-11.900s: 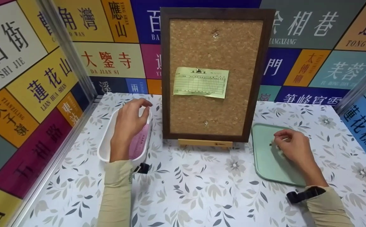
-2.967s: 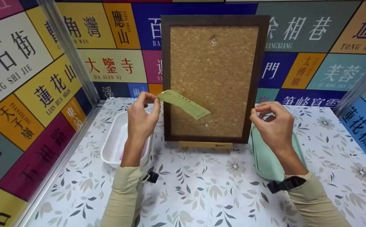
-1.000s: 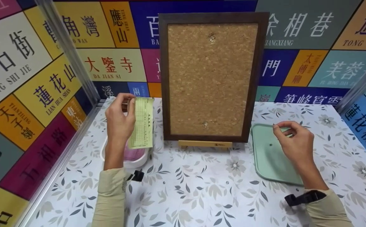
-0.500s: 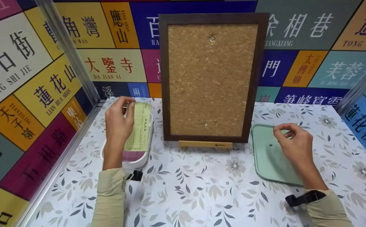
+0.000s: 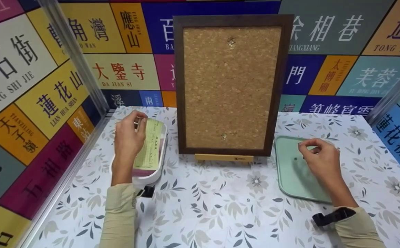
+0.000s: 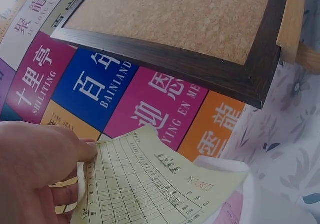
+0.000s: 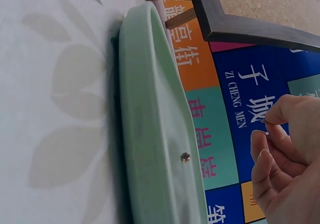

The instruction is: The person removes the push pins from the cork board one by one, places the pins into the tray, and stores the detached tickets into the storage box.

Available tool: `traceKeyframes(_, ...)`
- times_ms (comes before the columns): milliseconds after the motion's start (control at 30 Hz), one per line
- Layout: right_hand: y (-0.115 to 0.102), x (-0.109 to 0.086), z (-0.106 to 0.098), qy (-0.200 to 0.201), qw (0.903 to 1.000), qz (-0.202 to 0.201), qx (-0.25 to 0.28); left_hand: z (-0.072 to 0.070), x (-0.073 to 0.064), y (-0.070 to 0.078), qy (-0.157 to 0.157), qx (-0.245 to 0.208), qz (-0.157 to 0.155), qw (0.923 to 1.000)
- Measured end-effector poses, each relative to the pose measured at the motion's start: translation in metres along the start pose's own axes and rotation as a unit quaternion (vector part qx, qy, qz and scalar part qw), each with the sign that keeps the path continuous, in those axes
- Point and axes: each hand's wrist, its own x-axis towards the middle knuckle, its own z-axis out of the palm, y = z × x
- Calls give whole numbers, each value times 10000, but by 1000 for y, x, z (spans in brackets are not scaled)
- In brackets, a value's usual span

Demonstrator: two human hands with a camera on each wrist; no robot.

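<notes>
In the head view my left hand [image 5: 126, 139] is at the white container [image 5: 155, 177] and pinches a pale green printed receipt slip [image 5: 151, 146] by one edge between thumb and fingers. The slip slopes down over the container, above pink paper [image 5: 141, 173] inside it. Over the green tray [image 5: 287, 184], my right hand [image 5: 324, 158] has thumb and index tips drawn together, with a tiny glinting pin [image 7: 263, 120] at them in the right wrist view. Another small metallic pin [image 7: 185, 157] lies on the tray.
A dark-framed cork board [image 5: 232, 89] stands upright on a wooden stand [image 5: 224, 157] between the hands. Pins [image 5: 231, 42] sit in the cork near its top and bottom. Sign-patterned walls close off the back and sides of the floral-covered table [image 5: 213, 206].
Earlier the slip was pinned on the cork; it came off in my left hand, moved left, and sank into the container's mouth over the last second. My right hand returned over the tray.
</notes>
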Motion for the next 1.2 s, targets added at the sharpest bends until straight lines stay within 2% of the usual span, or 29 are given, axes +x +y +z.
traceKeyframes(267,14,3,-4,-626,9976,194,-220,0,-1,-3,-343,231,-243,9988)
traceKeyframes(533,25,3,-4,-1087,9935,-19,-345,2,-4,-7,-659,295,-449,9964)
traceKeyframes(700,32,3,-3,-1370,9893,10,-496,4,-5,-11,-867,350,-493,9944)
traceKeyframes(967,37,3,0,-1549,9840,-66,-881,7,-8,-20,-1289,496,-663,9882)
traceKeyframes(1200,38,3,-1,-1848,9787,-42,-890,9,-8,-26,-1470,615,-755,9843)
